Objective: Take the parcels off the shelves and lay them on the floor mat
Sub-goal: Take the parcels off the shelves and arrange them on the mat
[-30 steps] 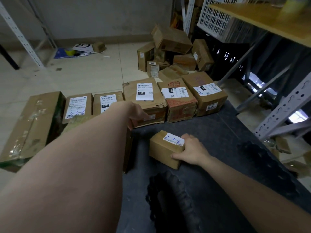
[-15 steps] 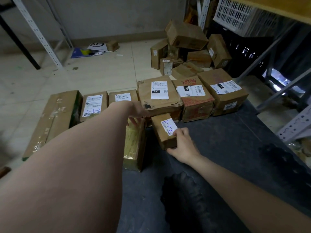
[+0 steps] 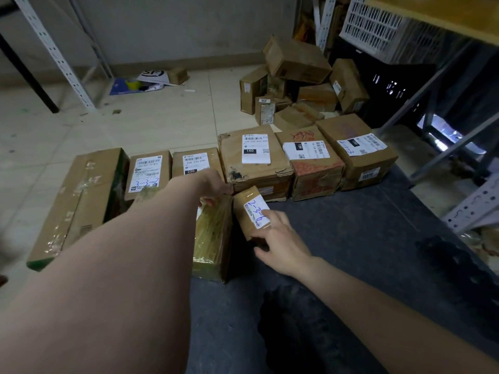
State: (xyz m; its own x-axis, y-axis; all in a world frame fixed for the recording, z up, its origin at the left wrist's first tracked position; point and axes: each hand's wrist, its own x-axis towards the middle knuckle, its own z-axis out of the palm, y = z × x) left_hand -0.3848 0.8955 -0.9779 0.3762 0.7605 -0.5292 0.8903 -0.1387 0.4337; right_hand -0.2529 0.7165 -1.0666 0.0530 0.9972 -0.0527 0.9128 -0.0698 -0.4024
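A dark mat (image 3: 364, 252) lies on the pale tiled floor (image 3: 148, 122) of a storeroom, with parcels lined along its far edge. At the far left a long box (image 3: 78, 203) sits off the mat's left edge, with two labelled parcels (image 3: 147, 174) just beside it. The left hand (image 3: 213, 184) reaches over these, its fingers curled down over the far end of the yellow box (image 3: 213, 236), which lies lengthwise along the mat's left edge. A second ago that box was mostly hidden under the arm, so it seems to have just been set down and squared up. Next to it is the small box (image 3: 249, 211). A second ago it sat alone nearer the mat's middle. Now it has been slid up against the yellow box, and its far end touches the row (image 3: 253, 160) at the far edge. The right hand (image 3: 280, 244) rests on it with fingers nearly straight on the label and the thumb at the near end, pressing rather than gripping. Both parcels look placed, so the hands can probably let go and return for more. To the right, most of the mat is bare. A heap (image 3: 297, 85) of boxes lies beyond the far edge, and a rack (image 3: 472, 206) stands past the right edge.
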